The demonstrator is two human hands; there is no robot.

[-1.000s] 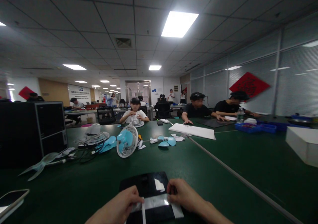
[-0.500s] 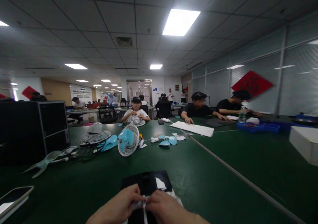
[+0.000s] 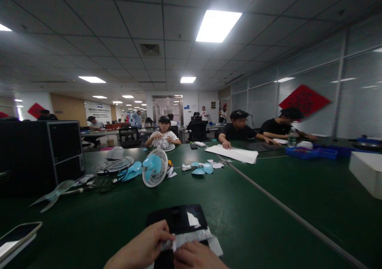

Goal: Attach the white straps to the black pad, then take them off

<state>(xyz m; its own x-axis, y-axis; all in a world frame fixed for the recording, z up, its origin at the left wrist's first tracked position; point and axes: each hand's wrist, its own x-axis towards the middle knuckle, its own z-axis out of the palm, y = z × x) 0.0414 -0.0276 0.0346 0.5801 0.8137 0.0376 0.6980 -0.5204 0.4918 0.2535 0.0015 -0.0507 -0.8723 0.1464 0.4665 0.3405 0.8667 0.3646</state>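
At the near edge, a black flat object (image 3: pixel 167 218) with a glossy surface lies on the green table; I cannot make out its kind. Across it runs a crumpled whitish strip (image 3: pixel 193 236) that looks like paper or thin plastic. My left hand (image 3: pixel 146 243) pinches the left part of this strip between thumb and forefinger. Just right of it, my right hand (image 3: pixel 198 257) is closed, its bent fingers at the strip's lower edge; its fingertips are partly hidden. A small white patch (image 3: pixel 193 219) sits on the black object's upper right.
A phone (image 3: pixel 19 237) lies at the left edge. Beyond stand a fan head (image 3: pixel 154 167), blue fan blades (image 3: pixel 202 168), loose cables and a black computer case (image 3: pixel 65 153). A long grey seam (image 3: pixel 268 196) crosses the table. Several people work on the far side.
My right hand has moved down toward me, uncovering more of the whitish strip. My left hand stays nearly in place. A co-worker's white sheet has shifted slightly.
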